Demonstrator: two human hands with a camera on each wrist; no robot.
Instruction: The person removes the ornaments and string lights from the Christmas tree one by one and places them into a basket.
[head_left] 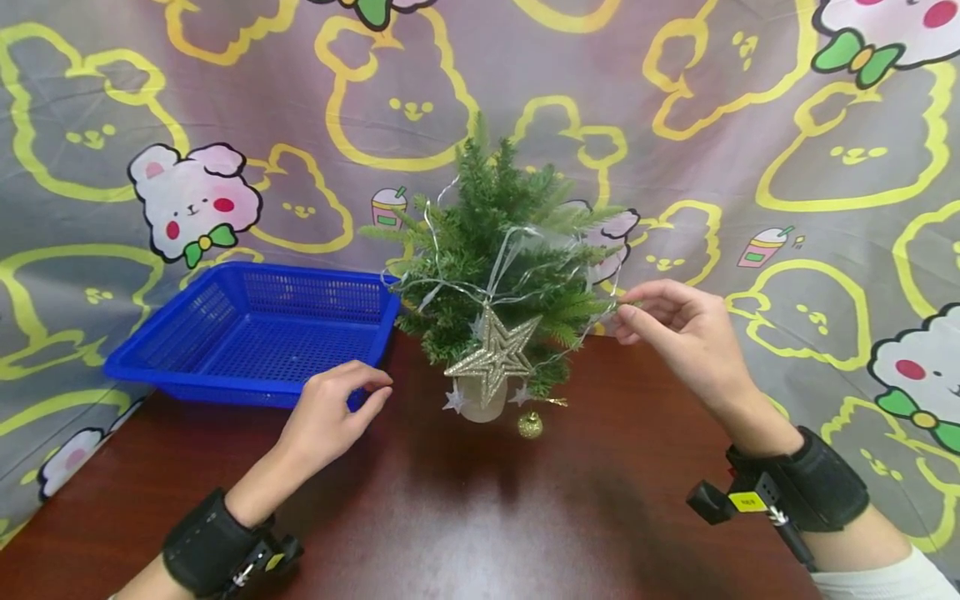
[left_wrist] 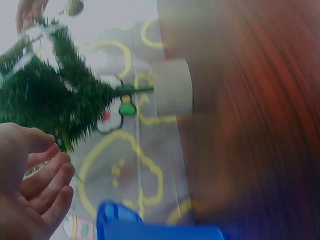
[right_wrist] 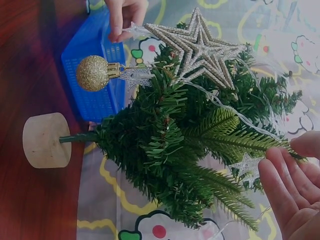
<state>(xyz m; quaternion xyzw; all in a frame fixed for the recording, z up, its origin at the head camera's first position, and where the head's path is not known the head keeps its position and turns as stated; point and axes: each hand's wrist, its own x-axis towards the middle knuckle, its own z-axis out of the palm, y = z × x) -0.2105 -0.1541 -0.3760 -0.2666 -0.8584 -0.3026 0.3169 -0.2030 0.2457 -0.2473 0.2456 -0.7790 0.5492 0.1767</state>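
A small artificial Christmas tree (head_left: 487,208) stands on the table in a pale wooden base (right_wrist: 47,140). Clear string lights (head_left: 457,287) with star-shaped bulbs loop round its branches. On its near side hang a glittery gold star (head_left: 495,354) and a gold bauble (head_left: 530,425). My right hand (head_left: 686,329) pinches a branch tip (right_wrist: 295,150) at the tree's right, close to the light wire. To the left of the tree, my left hand (head_left: 330,412) hovers in front of the basket, fingers loosely bent, with nothing visible between them.
A blue plastic basket (head_left: 247,390) sits at the left of the brown table (head_left: 585,500). Behind everything hangs a grey cloth (head_left: 525,50) with yellow bear outlines, close to the tree's back. Both wrists wear black camera straps (head_left: 806,479).
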